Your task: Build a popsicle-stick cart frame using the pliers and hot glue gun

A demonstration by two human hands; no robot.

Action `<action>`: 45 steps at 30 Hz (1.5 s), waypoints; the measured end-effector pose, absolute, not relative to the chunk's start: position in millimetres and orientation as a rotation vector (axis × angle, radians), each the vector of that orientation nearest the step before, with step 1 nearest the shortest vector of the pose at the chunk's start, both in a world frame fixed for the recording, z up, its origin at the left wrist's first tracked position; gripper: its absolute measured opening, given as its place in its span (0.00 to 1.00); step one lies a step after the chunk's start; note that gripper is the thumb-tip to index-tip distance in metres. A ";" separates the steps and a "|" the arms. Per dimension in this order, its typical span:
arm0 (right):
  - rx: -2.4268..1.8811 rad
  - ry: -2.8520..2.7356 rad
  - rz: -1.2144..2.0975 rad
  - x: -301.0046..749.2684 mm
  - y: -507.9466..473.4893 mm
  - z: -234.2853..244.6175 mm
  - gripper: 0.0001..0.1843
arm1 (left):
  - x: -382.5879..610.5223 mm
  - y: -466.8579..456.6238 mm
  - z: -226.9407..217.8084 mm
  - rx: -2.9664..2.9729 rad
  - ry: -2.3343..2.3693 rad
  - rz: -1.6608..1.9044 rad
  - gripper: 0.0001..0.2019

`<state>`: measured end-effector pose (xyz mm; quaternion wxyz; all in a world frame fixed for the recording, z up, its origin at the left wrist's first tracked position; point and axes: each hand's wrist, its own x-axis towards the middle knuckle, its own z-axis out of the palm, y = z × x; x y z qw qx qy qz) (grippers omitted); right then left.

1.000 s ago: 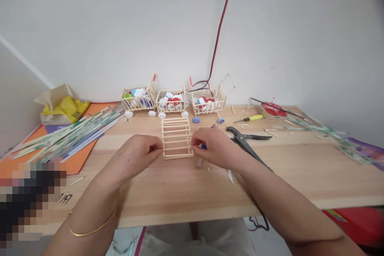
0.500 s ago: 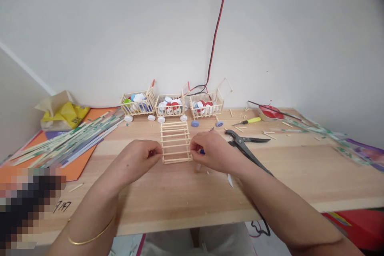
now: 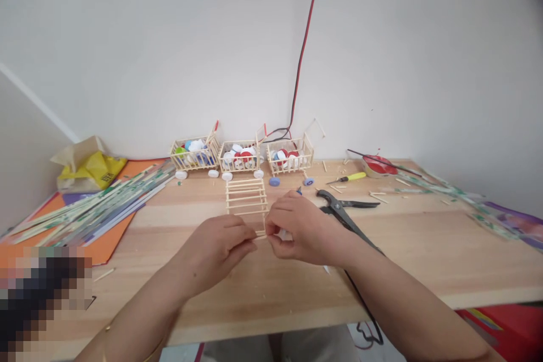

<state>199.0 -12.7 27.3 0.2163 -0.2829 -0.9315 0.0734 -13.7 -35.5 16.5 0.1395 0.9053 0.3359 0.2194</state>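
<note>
A flat ladder-like frame of thin wooden sticks (image 3: 246, 197) lies on the wooden table (image 3: 271, 277), just beyond my hands. My left hand (image 3: 220, 249) is closed in a pinch on one end of a short wooden stick (image 3: 260, 236) at the frame's near edge. Facing it, my right hand (image 3: 297, 226) is also pinched, on the stick's other end, with something white and small tucked under its fingers. Both hands nearly touch in front of the frame.
Three small stick carts (image 3: 241, 155) filled with bottle caps stand in a row against the wall. Black pliers (image 3: 345, 212) lie right of my right hand. A bundle of wrapped chopsticks (image 3: 93, 206) on orange paper lies at left; a yellow screwdriver (image 3: 350, 177), a red tape roll (image 3: 379, 165) at right.
Both hands left the sides of the frame, drew toward me and came together, pinching a short stick at its near edge. The view has tilted slightly upward.
</note>
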 end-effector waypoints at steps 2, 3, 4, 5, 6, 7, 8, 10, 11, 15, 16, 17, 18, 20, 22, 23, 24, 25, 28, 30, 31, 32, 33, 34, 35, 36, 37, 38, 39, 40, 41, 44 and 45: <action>-0.803 -2.583 0.218 200.9 -11.6 30.0 0.03 | -9.8 -34.7 11.7 2.615 1.008 0.652 0.09; -0.833 -2.566 0.238 203.5 -10.2 32.1 0.03 | -8.8 -34.3 10.2 2.604 1.024 0.688 0.09; -0.883 -2.529 0.260 207.3 -8.3 34.7 0.03 | -8.5 -33.9 9.5 2.585 1.037 0.741 0.09; -0.955 -2.472 0.275 212.2 -5.9 37.4 0.04 | -8.6 -33.7 9.3 2.558 1.054 0.805 0.08; -1.046 -2.397 0.277 218.1 -3.2 40.1 0.05 | -9.0 -33.7 9.6 2.525 1.078 0.879 0.08; -1.145 -2.317 0.267 224.4 -0.5 42.4 0.06 | -9.7 -33.9 10.1 2.488 1.107 0.959 0.07; -1.245 -2.249 0.250 230.9 2.0 44.0 0.07 | -10.5 -34.1 10.7 2.445 1.137 1.034 0.07; -1.448 -2.191 0.223 242.2 5.3 44.2 0.08 | -12.2 -34.4 11.6 2.336 1.204 1.151 0.07; -1.550 -2.199 0.212 246.3 5.9 42.4 0.09 | -13.0 -34.3 11.6 2.263 1.235 1.190 0.07; -1.846 -2.400 0.161 249.7 2.5 23.6 0.21 | -15.2 -31.2 9.0 1.772 1.239 1.226 0.09; -1.887 -2.450 0.148 248.4 1.4 17.3 0.24 | -15.4 -30.0 8.1 1.638 1.198 1.220 0.09; -1.923 -2.487 0.142 246.9 0.6 11.3 0.25 | -15.4 -28.7 7.3 1.521 1.150 1.215 0.10; -1.946 -2.516 0.146 245.7 0.4 6.1 0.25 | -15.3 -27.4 6.9 1.429 1.101 1.210 0.10; -1.943 -2.554 0.173 245.4 1.4 0.6 0.18 | -14.8 -25.5 7.1 1.305 1.020 1.200 0.09; -1.871 -2.565 0.241 248.5 3.0 4.6 0.12 | -14.1 -24.8 8.7 1.227 0.962 1.197 0.10; -1.830 -2.534 0.280 251.0 3.2 10.2 0.11 | -13.7 -24.9 9.8 1.193 0.941 1.200 0.10; -1.794 -2.469 0.322 253.6 2.8 17.4 0.10 | -13.3 -25.3 11.1 1.163 0.924 1.203 0.10; -1.748 -2.378 0.375 255.9 1.5 25.2 0.10 | -12.8 -25.8 12.2 1.136 0.911 1.211 0.10; -1.495 -2.053 0.639 255.7 -6.4 42.0 0.13 | -11.7 -27.0 14.1 1.104 0.884 1.223 0.11; -1.288 -1.895 0.890 247.4 -13.2 40.6 0.16 | -11.4 -27.0 13.6 1.122 0.884 1.224 0.10; -1.197 -1.849 0.984 241.3 -16.4 36.5 0.18 | -11.6 -26.8 12.9 1.135 0.891 1.222 0.10; -1.124 -1.809 1.020 234.4 -19.5 31.3 0.19 | -11.9 -26.4 11.9 1.147 0.902 1.220 0.09; -1.056 -1.792 1.022 227.6 -22.2 26.1 0.20 | -12.3 -26.0 11.0 1.155 0.912 1.221 0.09; -0.995 -1.787 1.014 221.3 -24.6 21.9 0.20 | -12.8 -25.6 10.1 1.160 0.919 1.222 0.09; -0.948 -1.798 1.009 216.1 -26.7 19.1 0.21 | -13.2 -25.3 9.3 1.163 0.924 1.223 0.09; -0.913 -1.822 1.008 212.4 -28.3 17.9 0.21 | -13.5 -25.0 8.7 1.163 0.927 1.224 0.09; -0.893 -1.851 1.012 210.0 -29.6 18.2 0.21 | -13.6 -25.0 8.4 1.163 0.929 1.227 0.09; -0.885 -1.883 1.014 209.0 -30.5 19.3 0.21 | -13.6 -25.0 8.3 1.164 0.931 1.227 0.09; -0.887 -1.914 1.016 209.1 -31.1 20.7 0.21 | -13.4 -25.2 8.4 1.166 0.933 1.225 0.09; -0.895 -1.937 1.014 209.7 -31.4 21.8 0.21 | -13.1 -25.4 8.6 1.170 0.935 1.221 0.09; -0.908 -1.952 1.014 210.7 -31.5 22.3 0.21 | -12.8 -25.7 8.8 1.175 0.934 1.218 0.09; -0.936 -1.973 1.021 212.9 -31.6 20.2 0.21 | -12.2 -26.2 9.5 1.193 0.933 1.215 0.09; -0.938 -1.978 1.012 213.1 -31.7 19.2 0.21 | -12.2 -26.3 9.6 1.197 0.933 1.216 0.09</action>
